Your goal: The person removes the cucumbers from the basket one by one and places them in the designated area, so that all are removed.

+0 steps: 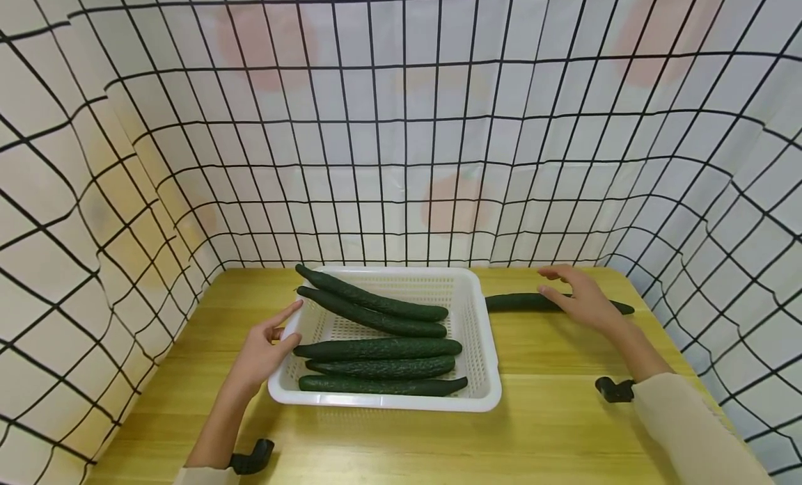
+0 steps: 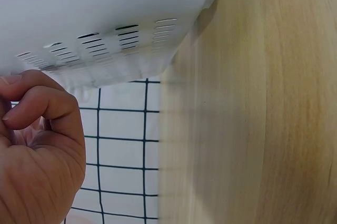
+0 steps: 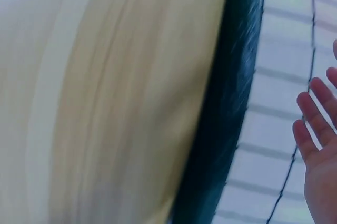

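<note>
In the head view, a rectangular, perforated white plastic basket [image 1: 388, 400] is set on a yellow wood-grained counter [image 1: 376, 450]. In it 5 long, slim, dark green cucumbers [image 1: 379, 349] are contained: 2 are slanted at the far side with their left ends carried past the rim, and 3 are laid nearly level at the near side. The basket's left rim is pinched by the left grip [image 1: 260, 353], a bare hand. A 6th cucumber, likewise long and dark green [image 1: 514, 303], is laid on the counter just right of the basket; it is partly covered by the right grip [image 1: 583, 300], whose fingers are loosely bent, with nothing held.

In the left wrist view, the basket's slotted outer wall is shown, with curled fingers beside it; their contact is not made clear from this angle.

In the right wrist view, the 6th cucumber is shown blurred, and the spread fingers are seen apart from it. By judgement, it will be found stiff, fairly light and prone to roll, perhaps slippery if damp. It is best taken around its thick middle; by a thin end it could be swung or snapped.
</note>
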A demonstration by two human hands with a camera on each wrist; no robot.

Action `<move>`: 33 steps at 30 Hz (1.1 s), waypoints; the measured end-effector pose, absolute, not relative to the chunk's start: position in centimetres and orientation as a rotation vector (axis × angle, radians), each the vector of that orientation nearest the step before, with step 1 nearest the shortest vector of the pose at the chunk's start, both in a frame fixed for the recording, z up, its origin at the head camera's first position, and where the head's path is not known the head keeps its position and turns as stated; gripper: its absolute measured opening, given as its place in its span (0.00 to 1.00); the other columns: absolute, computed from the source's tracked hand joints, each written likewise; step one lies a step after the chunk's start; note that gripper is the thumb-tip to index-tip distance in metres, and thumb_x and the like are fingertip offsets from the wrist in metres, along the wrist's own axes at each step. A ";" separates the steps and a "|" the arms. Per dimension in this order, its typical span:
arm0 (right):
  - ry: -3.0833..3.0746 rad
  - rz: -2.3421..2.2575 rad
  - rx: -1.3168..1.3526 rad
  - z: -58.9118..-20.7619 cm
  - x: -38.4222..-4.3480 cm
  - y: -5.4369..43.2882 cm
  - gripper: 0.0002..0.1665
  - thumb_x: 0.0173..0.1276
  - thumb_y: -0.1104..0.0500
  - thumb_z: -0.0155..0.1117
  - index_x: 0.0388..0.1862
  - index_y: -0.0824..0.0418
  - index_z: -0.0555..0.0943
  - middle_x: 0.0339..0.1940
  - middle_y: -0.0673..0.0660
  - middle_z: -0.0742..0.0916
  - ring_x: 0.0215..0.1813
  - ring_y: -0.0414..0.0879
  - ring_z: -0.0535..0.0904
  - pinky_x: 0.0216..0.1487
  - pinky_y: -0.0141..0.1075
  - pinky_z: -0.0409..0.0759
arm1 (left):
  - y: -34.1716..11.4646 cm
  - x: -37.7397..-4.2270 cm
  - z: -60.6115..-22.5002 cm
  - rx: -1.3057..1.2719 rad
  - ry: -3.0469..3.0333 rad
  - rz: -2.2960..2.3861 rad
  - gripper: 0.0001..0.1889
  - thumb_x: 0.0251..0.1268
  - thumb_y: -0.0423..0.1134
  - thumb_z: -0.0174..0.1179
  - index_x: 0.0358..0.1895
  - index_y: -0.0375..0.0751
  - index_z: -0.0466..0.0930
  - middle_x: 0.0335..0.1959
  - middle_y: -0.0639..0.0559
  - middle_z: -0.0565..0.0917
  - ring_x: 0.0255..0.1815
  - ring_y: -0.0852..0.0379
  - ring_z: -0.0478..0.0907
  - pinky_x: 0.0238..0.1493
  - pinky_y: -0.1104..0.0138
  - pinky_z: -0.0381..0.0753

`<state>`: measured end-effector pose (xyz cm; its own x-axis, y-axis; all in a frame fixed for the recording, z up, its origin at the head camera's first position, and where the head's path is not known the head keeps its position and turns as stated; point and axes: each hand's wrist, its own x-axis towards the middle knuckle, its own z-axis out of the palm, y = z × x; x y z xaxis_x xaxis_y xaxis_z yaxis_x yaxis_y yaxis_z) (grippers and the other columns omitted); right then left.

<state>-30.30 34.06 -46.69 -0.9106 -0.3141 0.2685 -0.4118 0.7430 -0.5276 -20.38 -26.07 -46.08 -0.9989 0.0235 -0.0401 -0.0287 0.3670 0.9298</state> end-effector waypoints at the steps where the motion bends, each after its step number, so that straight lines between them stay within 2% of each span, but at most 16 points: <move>1: -2.763 0.906 0.605 -46.4 -30.2 33.3 0.30 0.80 0.49 0.59 0.72 0.64 0.73 0.67 0.66 0.79 0.67 0.65 0.74 0.68 0.65 0.70 | -26.1 -20.4 -46.1 -0.003 2.558 1.742 0.33 0.72 0.35 0.61 0.78 0.59 0.67 0.40 0.35 0.86 0.24 0.53 0.82 0.25 0.59 0.88; 16: -2.715 0.955 0.840 -43.0 -28.3 22.2 0.28 0.79 0.46 0.61 0.70 0.59 0.77 0.65 0.59 0.82 0.65 0.58 0.77 0.62 0.61 0.79 | -26.2 -20.3 -46.0 0.029 2.542 1.717 0.36 0.71 0.36 0.63 0.80 0.58 0.65 0.40 0.34 0.84 0.31 0.48 0.86 0.28 0.58 0.89; 21: -2.724 0.982 0.909 -42.4 -28.1 19.1 0.28 0.78 0.43 0.61 0.69 0.56 0.77 0.66 0.56 0.82 0.65 0.54 0.77 0.64 0.57 0.79 | -26.2 -20.3 -45.8 0.023 2.538 1.714 0.36 0.71 0.38 0.64 0.80 0.59 0.64 0.40 0.34 0.82 0.30 0.47 0.87 0.28 0.57 0.90; 29: -2.780 1.062 1.007 -42.8 -28.5 15.6 0.30 0.78 0.45 0.61 0.71 0.60 0.75 0.66 0.59 0.82 0.66 0.56 0.77 0.66 0.57 0.77 | -26.2 -20.3 -45.8 0.016 2.513 1.740 0.36 0.71 0.35 0.63 0.80 0.57 0.65 0.36 0.36 0.83 0.30 0.48 0.87 0.29 0.57 0.90; 33: -2.836 1.043 1.027 -43.1 -28.7 14.5 0.30 0.78 0.45 0.61 0.72 0.59 0.73 0.68 0.59 0.80 0.68 0.56 0.76 0.68 0.55 0.77 | -26.2 -20.4 -46.0 0.010 2.509 1.747 0.36 0.70 0.34 0.63 0.79 0.58 0.65 0.33 0.37 0.82 0.27 0.50 0.85 0.27 0.58 0.89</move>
<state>-28.68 14.49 -43.15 -0.7919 -0.5877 0.1661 -0.5552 0.5796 -0.5965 -20.36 -26.22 -46.05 -0.9964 0.0534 -0.0659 -0.0432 0.3482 0.9364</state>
